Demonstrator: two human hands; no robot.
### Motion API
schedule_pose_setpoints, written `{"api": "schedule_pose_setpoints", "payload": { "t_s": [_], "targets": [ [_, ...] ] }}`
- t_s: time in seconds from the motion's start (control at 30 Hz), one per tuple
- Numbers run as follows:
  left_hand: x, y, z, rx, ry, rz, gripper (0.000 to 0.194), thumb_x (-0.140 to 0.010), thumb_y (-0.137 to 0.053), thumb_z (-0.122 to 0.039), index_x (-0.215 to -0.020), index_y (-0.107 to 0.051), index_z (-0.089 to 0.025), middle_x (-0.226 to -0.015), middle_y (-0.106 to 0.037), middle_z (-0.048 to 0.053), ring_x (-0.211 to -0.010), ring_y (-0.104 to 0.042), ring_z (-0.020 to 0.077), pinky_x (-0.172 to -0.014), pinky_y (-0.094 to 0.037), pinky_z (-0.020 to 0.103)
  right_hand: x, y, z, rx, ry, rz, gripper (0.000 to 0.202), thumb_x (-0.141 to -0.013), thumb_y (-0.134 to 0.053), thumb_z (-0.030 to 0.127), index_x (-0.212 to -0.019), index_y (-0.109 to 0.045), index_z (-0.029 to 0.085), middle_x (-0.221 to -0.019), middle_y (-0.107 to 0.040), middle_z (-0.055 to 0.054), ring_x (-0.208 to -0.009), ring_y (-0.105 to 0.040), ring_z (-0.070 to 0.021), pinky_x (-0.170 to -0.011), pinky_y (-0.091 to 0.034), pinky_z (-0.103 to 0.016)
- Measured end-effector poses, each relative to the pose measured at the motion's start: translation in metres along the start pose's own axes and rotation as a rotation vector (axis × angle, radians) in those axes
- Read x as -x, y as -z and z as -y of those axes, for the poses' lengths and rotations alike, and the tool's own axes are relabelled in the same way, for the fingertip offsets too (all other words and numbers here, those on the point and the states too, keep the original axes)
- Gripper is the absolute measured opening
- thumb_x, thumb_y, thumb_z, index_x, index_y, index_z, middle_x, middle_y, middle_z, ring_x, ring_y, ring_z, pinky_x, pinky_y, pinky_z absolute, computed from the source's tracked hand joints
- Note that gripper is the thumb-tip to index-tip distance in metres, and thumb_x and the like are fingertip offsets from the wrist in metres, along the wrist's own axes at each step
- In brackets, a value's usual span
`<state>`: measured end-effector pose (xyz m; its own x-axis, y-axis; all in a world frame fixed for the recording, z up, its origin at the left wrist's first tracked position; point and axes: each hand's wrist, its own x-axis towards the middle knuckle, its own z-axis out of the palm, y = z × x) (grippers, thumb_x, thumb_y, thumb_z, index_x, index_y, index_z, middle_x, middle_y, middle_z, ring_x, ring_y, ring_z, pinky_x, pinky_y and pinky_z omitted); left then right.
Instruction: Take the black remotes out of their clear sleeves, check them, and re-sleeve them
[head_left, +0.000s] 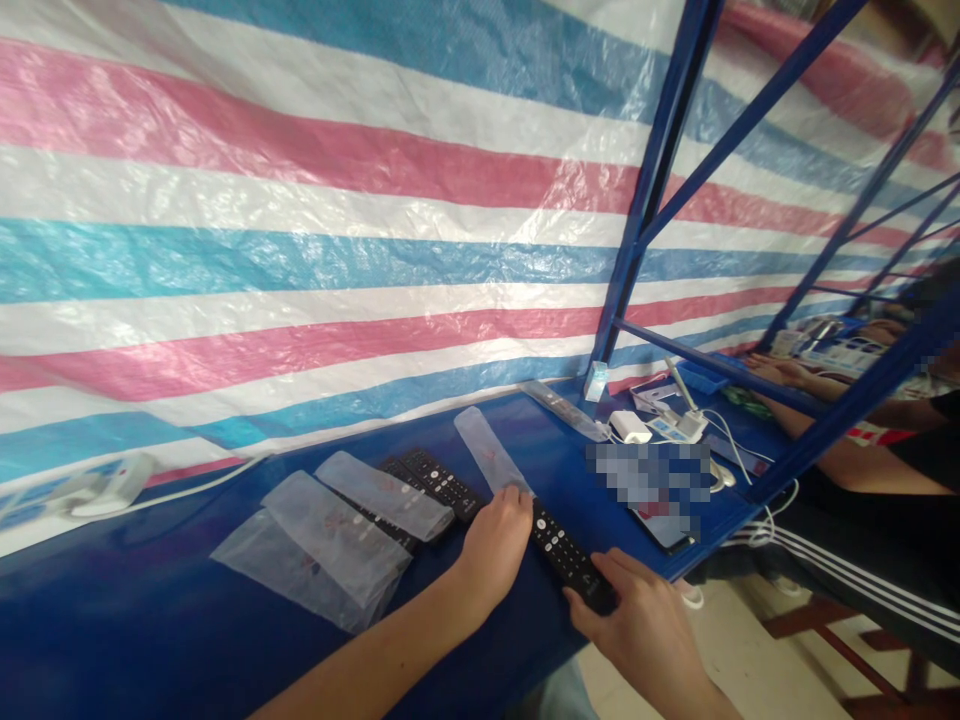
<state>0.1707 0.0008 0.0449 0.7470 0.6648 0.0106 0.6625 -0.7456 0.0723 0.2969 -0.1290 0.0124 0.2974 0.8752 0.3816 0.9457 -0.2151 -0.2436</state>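
Observation:
A black remote control (568, 556) lies at a slant between my hands, its upper end at the mouth of a clear plastic sleeve (484, 450). My left hand (501, 535) has its fingers closed on the sleeve's open end, by the top of the remote. My right hand (641, 610) grips the lower end of that remote between thumb and fingers. Left of my left hand, more black remotes (444, 480) lie side by side, partly under clear plastic sleeves (390, 495). Further left, overlapping sleeves (330, 545) are spread on the blue table (150, 620).
A blue metal frame (637, 240) rises from the table's back. Beyond my right hand are a phone (664, 525), a white charger (630, 427), cables and a power strip (679, 428). Another power strip (105, 487) is far left. Another person's arm (847, 450) reaches in at right.

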Motion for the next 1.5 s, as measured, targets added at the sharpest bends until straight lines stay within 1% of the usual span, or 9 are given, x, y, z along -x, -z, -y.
{"api": "schedule_pose_setpoints", "payload": {
  "t_s": [0.23,0.43,0.57,0.67,0.9,1.07,1.2,1.37,1.5],
  "targets": [
    [0.008,-0.002,-0.014,0.076,-0.135,0.021,0.027,-0.088,-0.039,-0.004,-0.106,-0.058,-0.011,-0.105,-0.062,0.011,-0.101,-0.059,0.0222,-0.086,-0.051,0.034,-0.021,-0.011,0.015,-0.011,-0.02,-0.001,0.016,-0.076,-0.062,0.037,-0.073,-0.063,0.021,-0.072,-0.066,-0.002,-0.071,-0.065,-0.0184,-0.059,-0.043,-0.025],
    [0.004,-0.002,-0.004,0.128,-0.083,-0.016,0.029,-0.087,-0.038,-0.002,-0.105,-0.058,-0.012,-0.105,-0.061,0.011,-0.1,-0.059,0.0209,-0.089,-0.049,0.033,-0.026,0.002,-0.001,-0.263,0.086,0.201,0.036,-0.073,-0.069,0.041,-0.104,-0.064,0.023,-0.081,-0.066,0.0,-0.069,-0.063,-0.0154,-0.061,-0.046,-0.023],
    [0.003,-0.003,-0.001,0.147,-0.127,-0.006,0.03,-0.085,-0.037,0.0,-0.104,-0.057,-0.012,-0.104,-0.061,0.011,-0.101,-0.058,0.021,-0.092,-0.046,0.033,-0.025,0.004,-0.013,-0.278,0.085,0.164,0.014,-0.076,-0.068,0.034,-0.082,-0.063,0.022,-0.07,-0.061,0.002,-0.06,-0.058,-0.0121,-0.057,-0.042,-0.021],
    [0.007,-0.003,-0.004,0.182,-0.151,-0.002,0.028,-0.084,-0.039,-0.002,-0.102,-0.057,-0.012,-0.102,-0.062,0.01,-0.099,-0.058,0.0214,-0.09,-0.047,0.032,-0.033,-0.006,-0.008,-0.215,0.073,0.074,0.024,-0.077,-0.066,0.038,-0.064,-0.054,0.021,-0.064,-0.058,0.003,-0.056,-0.053,-0.011,-0.053,-0.037,-0.022],
    [0.018,0.004,-0.019,0.249,-0.213,0.008,0.025,-0.089,-0.035,-0.006,-0.101,-0.056,-0.014,-0.1,-0.062,0.009,-0.096,-0.059,0.0198,-0.086,-0.048,0.032,-0.061,-0.02,0.02,-0.051,-0.05,0.08,0.016,-0.073,-0.049,0.008,-0.064,-0.052,0.021,-0.066,-0.058,0.003,-0.055,-0.051,-0.0104,-0.049,-0.024,-0.024],
    [0.034,0.02,0.014,0.198,-0.1,-0.118,0.022,-0.095,-0.038,-0.027,-0.096,-0.058,-0.018,-0.095,-0.061,0.006,-0.095,-0.058,0.02,-0.083,-0.048,0.031,-0.055,0.004,0.006,-0.229,0.02,0.236,0.005,-0.076,-0.054,0.024,-0.079,-0.058,0.023,-0.075,-0.061,0.001,-0.063,-0.056,-0.0134,-0.056,-0.037,-0.023],
    [0.051,0.028,0.056,0.02,0.049,-0.227,0.023,-0.094,-0.04,-0.028,-0.093,-0.061,-0.018,-0.097,-0.062,0.008,-0.095,-0.058,0.0226,-0.084,-0.047,0.035,-0.058,0.019,0.005,-0.268,0.02,0.128,0.02,-0.087,-0.045,0.035,-0.09,-0.06,0.022,-0.078,-0.065,-0.002,-0.068,-0.061,-0.0158,-0.063,-0.043,-0.027],
    [0.056,0.025,0.075,-0.108,0.154,-0.198,0.025,-0.093,-0.041,-0.029,-0.095,-0.063,-0.017,-0.099,-0.064,0.01,-0.096,-0.059,0.0246,-0.08,-0.049,0.035,-0.083,0.003,0.045,0.083,-0.01,0.131,0.039,-0.084,-0.054,0.054,-0.087,-0.065,0.016,-0.084,-0.068,-0.01,-0.079,-0.065,-0.0227,-0.064,-0.043,-0.029],
    [0.057,0.024,0.076,-0.1,0.164,-0.145,0.027,-0.093,-0.04,-0.031,-0.096,-0.063,-0.016,-0.098,-0.064,0.01,-0.096,-0.06,0.0257,-0.077,-0.05,0.036,-0.101,-0.014,0.063,0.212,-0.005,0.227,0.035,-0.082,-0.059,0.048,-0.082,-0.068,0.014,-0.083,-0.07,-0.012,-0.084,-0.067,-0.0253,-0.066,-0.044,-0.03]
  ]
}}
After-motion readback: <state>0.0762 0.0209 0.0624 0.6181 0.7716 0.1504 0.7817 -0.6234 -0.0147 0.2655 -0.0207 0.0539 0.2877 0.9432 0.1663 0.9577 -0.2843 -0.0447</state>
